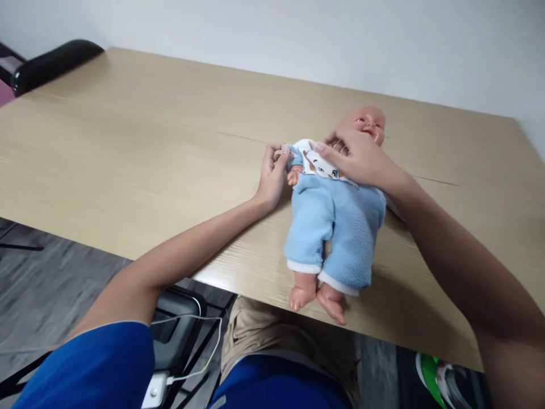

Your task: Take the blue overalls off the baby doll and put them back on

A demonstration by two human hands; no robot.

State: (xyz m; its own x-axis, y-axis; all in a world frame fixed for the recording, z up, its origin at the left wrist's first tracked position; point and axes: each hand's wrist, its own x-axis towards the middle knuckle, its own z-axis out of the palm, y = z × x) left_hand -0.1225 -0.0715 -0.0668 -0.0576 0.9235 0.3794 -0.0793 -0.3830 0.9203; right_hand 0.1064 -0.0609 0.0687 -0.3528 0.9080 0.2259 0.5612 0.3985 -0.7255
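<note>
Doll (336, 221) is lying on its back on the desk (149, 142), close to the near edge. Head is pointing away, feet are hanging just past the edge.

Left hand (271, 176) is sitting at the doll's shoulder, fingers (276, 154) pinching together on the blue sleeve (293, 154) just above the small arm. Right hand (361, 159) is lying across the chest under the chin, fingers (338, 141) curling over the white collar (313, 159). Can't tell whether they're gripping the cloth or only pressing on it.

Risks as I'm reading it:
- Feet are already overhanging, so any tug toward the body is likely sliding the doll off the desk. The top looks smooth, so little is holding the doll in place.
- The sleeve pinch is catching very little fleece and could be slipping out under a pull.
- If the right hand is only resting, a sideways pull on the sleeve is probably rotating the doll rather than moving the cloth.
- The right hand is covering most of the collar, so a snag there is going unseen.

Chair (55, 62) is standing at the far left corner, well apart. Cable (187, 346) is hanging below the desk.
</note>
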